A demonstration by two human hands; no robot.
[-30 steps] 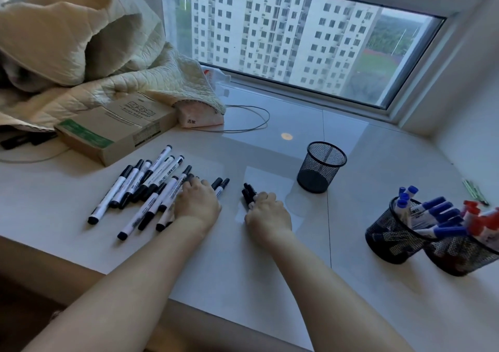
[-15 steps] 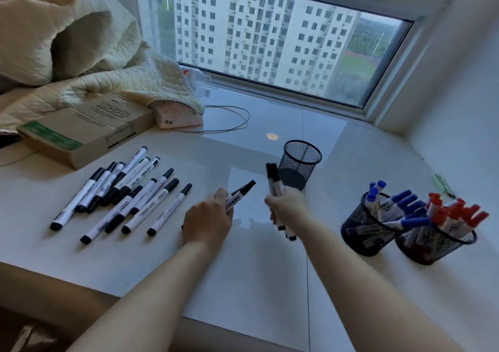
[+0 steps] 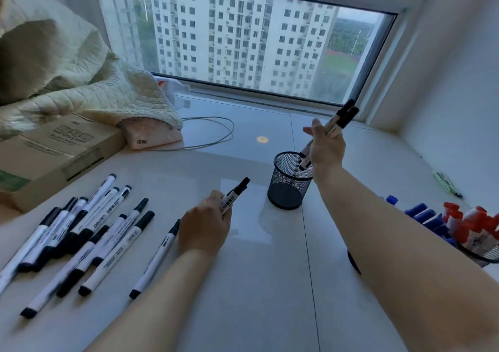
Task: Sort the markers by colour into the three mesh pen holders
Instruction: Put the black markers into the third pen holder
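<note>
Currently on the black batch: right hand (image 3: 328,150) grips a small bundle of black markers (image 3: 339,121), tilted, lower tips just inside the rim of the empty holder (image 3: 290,180). Count in the bundle looks like 2 or 3, can't tell exactly. Fingers are curled round the barrels, thumb sticking out to the left.

Left hand (image 3: 205,230) holds 1 more black marker (image 3: 234,194), fingers wrapped round its lower half, cap pointing up-right toward the holder.

About 10 black markers (image 3: 89,233) lie loose on the table (image 3: 270,297), left of the left hand. Blue markers (image 3: 421,212) and red markers (image 3: 469,224) are already in the other 2 holders at the right edge; the blue holder is mostly hidden behind the right forearm.

Next move, my read: let the bundle drop into the holder, then bring the left-hand marker over or pass it across. Holder is light mesh, so a tilted entry could tip it; straighten the bundle first.

Versus 0.5 s ago: right hand has gone from mid-table, bundle upright, to over the holder with tips entering. Left hand still has its marker, raised a bit. Loose pile unchanged.
</note>
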